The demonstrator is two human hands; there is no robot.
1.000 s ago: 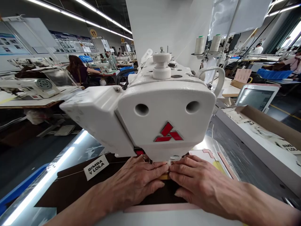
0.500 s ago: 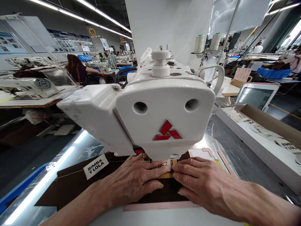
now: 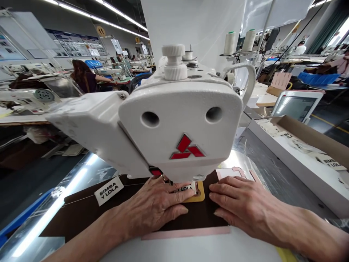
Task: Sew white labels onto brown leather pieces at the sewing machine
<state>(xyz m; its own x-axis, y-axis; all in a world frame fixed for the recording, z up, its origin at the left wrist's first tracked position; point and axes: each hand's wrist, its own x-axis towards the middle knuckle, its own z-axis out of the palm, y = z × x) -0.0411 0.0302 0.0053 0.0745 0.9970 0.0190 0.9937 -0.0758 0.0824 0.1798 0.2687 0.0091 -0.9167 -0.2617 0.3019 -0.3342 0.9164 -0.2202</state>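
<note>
Beneath the white sewing machine (image 3: 180,120), a printed label (image 3: 188,188) lies within a yellow frame (image 3: 200,195) on the dark brown piece (image 3: 196,217). The left hand (image 3: 154,203) lies flat, fingers close together, partly covering the label. The right hand (image 3: 245,202), also flat with fingers together, sits just right of the frame, apart from it.

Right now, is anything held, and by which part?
Nothing looks gripped: the left hand lies flat, partly over the yellow-framed label; the right hand rests partly on brown material.
</note>
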